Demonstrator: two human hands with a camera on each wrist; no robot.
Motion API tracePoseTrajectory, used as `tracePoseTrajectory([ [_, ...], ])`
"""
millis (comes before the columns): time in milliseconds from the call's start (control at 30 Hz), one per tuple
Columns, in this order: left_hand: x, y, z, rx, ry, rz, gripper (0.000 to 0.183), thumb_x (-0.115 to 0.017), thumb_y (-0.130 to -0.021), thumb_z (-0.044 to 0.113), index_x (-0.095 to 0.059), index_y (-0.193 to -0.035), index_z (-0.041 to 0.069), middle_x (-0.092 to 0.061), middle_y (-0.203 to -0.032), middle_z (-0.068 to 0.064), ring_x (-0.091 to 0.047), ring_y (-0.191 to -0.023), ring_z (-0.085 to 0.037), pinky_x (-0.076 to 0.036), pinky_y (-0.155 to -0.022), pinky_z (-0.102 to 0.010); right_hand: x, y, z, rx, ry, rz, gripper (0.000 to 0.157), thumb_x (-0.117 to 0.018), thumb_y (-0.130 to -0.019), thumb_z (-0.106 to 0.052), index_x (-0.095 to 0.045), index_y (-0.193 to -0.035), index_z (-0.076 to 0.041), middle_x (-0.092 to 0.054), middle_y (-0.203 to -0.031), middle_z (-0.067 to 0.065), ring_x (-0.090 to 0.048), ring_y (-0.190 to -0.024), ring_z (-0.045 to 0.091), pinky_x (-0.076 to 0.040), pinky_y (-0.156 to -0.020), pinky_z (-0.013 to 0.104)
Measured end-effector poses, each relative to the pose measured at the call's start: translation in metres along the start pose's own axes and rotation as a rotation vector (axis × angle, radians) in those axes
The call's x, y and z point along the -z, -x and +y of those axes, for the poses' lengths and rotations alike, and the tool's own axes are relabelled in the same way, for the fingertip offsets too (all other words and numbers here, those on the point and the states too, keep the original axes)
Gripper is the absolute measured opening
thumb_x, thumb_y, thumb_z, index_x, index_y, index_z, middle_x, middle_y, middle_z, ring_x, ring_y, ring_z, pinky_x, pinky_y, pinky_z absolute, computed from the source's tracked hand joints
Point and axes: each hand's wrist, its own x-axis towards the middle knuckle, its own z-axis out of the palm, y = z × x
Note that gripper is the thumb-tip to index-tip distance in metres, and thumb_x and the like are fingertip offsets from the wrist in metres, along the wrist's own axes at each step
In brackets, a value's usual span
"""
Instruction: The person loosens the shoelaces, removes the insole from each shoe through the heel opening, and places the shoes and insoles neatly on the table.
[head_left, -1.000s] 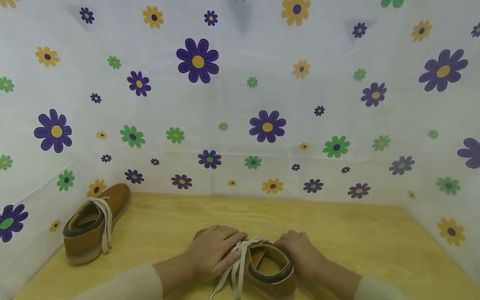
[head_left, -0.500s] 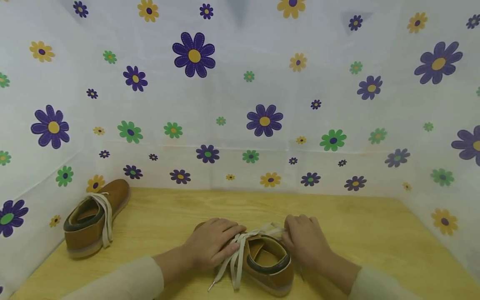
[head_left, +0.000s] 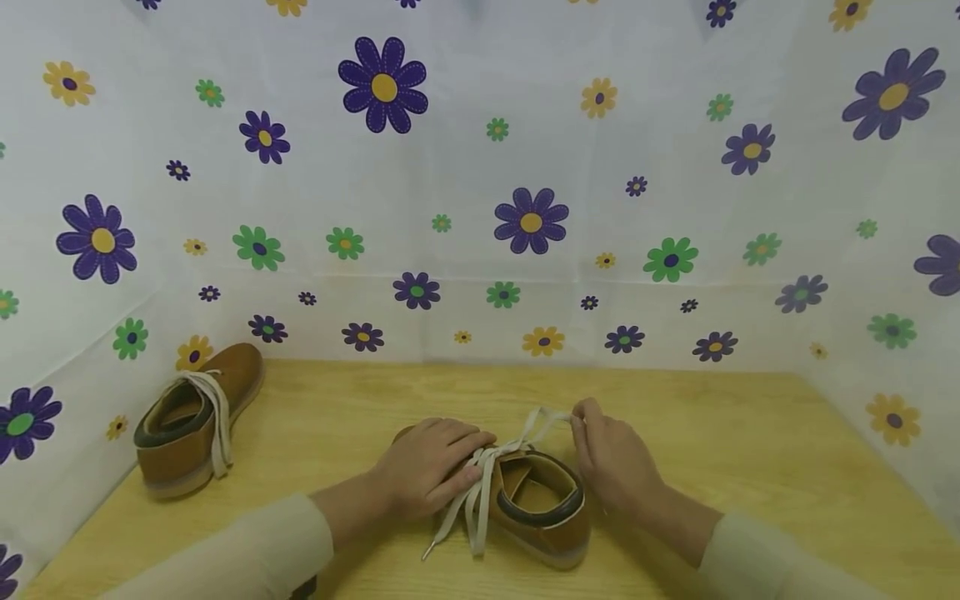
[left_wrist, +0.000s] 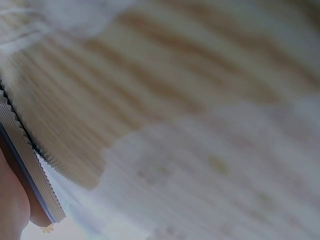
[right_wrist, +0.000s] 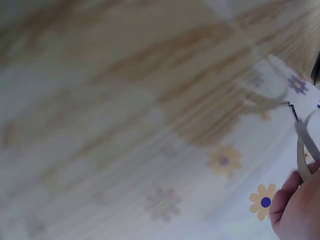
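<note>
A brown leather shoe [head_left: 551,533] with a dark padded collar sits at the front middle of the table in the head view. My left hand [head_left: 431,468] holds it over the front part, fingers across the top and thumb near the laces; most of the toe is hidden. In the left wrist view the shoe's ridged sole [left_wrist: 30,165] shows beside part of that hand. My right hand [head_left: 618,462] pinches the cream shoelace [head_left: 542,421], which is drawn up to the right of the knot. Other lace strands hang down the shoe's near side.
A matching brown shoe [head_left: 176,454] with tied cream laces stands at the table's left edge. The pale wood table [head_left: 720,467] is enclosed at the back and sides by a white flower-print sheet [head_left: 450,167].
My right hand has moved from beside the shoe's collar up and outward, pulling the shoelace away from the knot. My left hand stays on the shoe. The head view has tilted slightly down.
</note>
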Motion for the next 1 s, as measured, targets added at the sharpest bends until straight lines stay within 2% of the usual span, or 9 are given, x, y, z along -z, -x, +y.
tracePoseTrajectory([
  [167,-0.0006,-0.0017,-0.0015,-0.012,-0.015,0.011,0.043,-0.045,-0.105,0.038,-0.056,-0.141,0.016,-0.062,-0.135,-0.001,-0.058,-0.125,-0.019,-0.045,-0.107,-0.042,0.0021,0.0,-0.0001,0.024,-0.039,0.118,0.007,-0.043,-0.105,-0.011,-0.049,-0.104,-0.008,-0.064,-0.065,0.0,-0.044,-0.045,0.005,-0.033,-0.042,0.022],
  [300,-0.0007,-0.0016,-0.0016,-0.01,-0.008,0.009,0.044,-0.045,-0.105,0.037,-0.056,-0.141,0.015,-0.062,-0.135,-0.001,-0.058,-0.125,-0.019,-0.045,-0.108,-0.043,0.0018,-0.0009,0.0008,0.094,-0.072,0.223,0.006,-0.047,-0.103,-0.008,-0.052,-0.104,-0.006,-0.067,-0.071,0.001,-0.048,-0.045,0.006,-0.035,-0.041,0.021],
  [367,-0.0007,-0.0014,-0.0011,-0.004,0.004,0.004,0.043,-0.045,-0.104,0.036,-0.057,-0.14,0.016,-0.062,-0.135,0.0,-0.058,-0.125,-0.019,-0.045,-0.107,-0.044,0.0009,-0.0017,0.0021,0.151,-0.076,0.27,0.006,-0.052,-0.099,-0.006,-0.057,-0.1,-0.004,-0.067,-0.075,0.004,-0.057,-0.054,0.012,-0.046,-0.046,0.025],
  [433,-0.0007,-0.0012,-0.0003,0.002,0.018,-0.003,0.042,-0.045,-0.104,0.036,-0.057,-0.14,0.016,-0.062,-0.134,0.0,-0.057,-0.125,-0.019,-0.045,-0.107,-0.044,-0.0006,-0.0027,0.0036,0.207,-0.073,0.313,0.004,-0.058,-0.095,-0.006,-0.061,-0.094,-0.005,-0.069,-0.086,0.006,-0.066,-0.072,0.018,-0.055,-0.06,0.032],
  [533,-0.0003,-0.0011,0.0008,0.012,0.03,-0.017,0.042,-0.046,-0.104,0.036,-0.057,-0.14,0.017,-0.062,-0.135,0.001,-0.057,-0.126,-0.019,-0.044,-0.108,-0.044,-0.0028,-0.0033,0.0057,0.266,-0.052,0.353,0.008,-0.063,-0.087,-0.003,-0.06,-0.081,-0.007,-0.068,-0.101,0.009,-0.066,-0.096,0.026,-0.057,-0.079,0.04],
  [633,0.0002,-0.0013,0.0009,0.015,0.023,-0.021,0.042,-0.046,-0.104,0.036,-0.057,-0.14,0.017,-0.062,-0.135,0.001,-0.057,-0.126,-0.019,-0.044,-0.107,-0.044,-0.0043,-0.0019,0.0066,0.261,-0.082,0.337,0.01,-0.064,-0.08,-0.001,-0.058,-0.079,-0.009,-0.066,-0.089,0.004,-0.064,-0.085,0.019,-0.056,-0.07,0.034],
  [800,0.0012,-0.0012,0.001,0.019,0.013,-0.026,0.042,-0.045,-0.105,0.038,-0.057,-0.14,0.017,-0.062,-0.135,0.002,-0.057,-0.126,-0.018,-0.045,-0.107,-0.043,-0.0066,0.001,0.0063,0.266,-0.222,0.265,0.022,-0.062,-0.07,0.009,-0.059,-0.084,-0.008,-0.062,-0.074,-0.004,-0.055,-0.066,0.003,-0.052,-0.057,0.021],
  [933,0.0017,-0.0018,0.0006,0.024,0.014,-0.022,0.043,-0.045,-0.104,0.038,-0.057,-0.14,0.018,-0.062,-0.135,0.001,-0.057,-0.126,-0.019,-0.044,-0.107,-0.044,-0.0052,0.0008,0.0021,0.259,-0.263,0.16,0.028,-0.056,-0.075,0.016,-0.061,-0.093,-0.004,-0.069,-0.085,0.005,-0.065,-0.071,0.01,-0.053,-0.061,0.018],
  [1000,0.0004,-0.0015,0.0004,0.02,0.012,-0.017,0.043,-0.045,-0.104,0.039,-0.057,-0.14,0.018,-0.062,-0.134,0.001,-0.057,-0.125,-0.019,-0.045,-0.107,-0.044,-0.004,0.0023,0.0008,0.233,-0.281,0.085,0.03,-0.051,-0.08,0.016,-0.064,-0.099,-0.003,-0.071,-0.092,0.008,-0.069,-0.076,0.015,-0.056,-0.067,0.023],
])
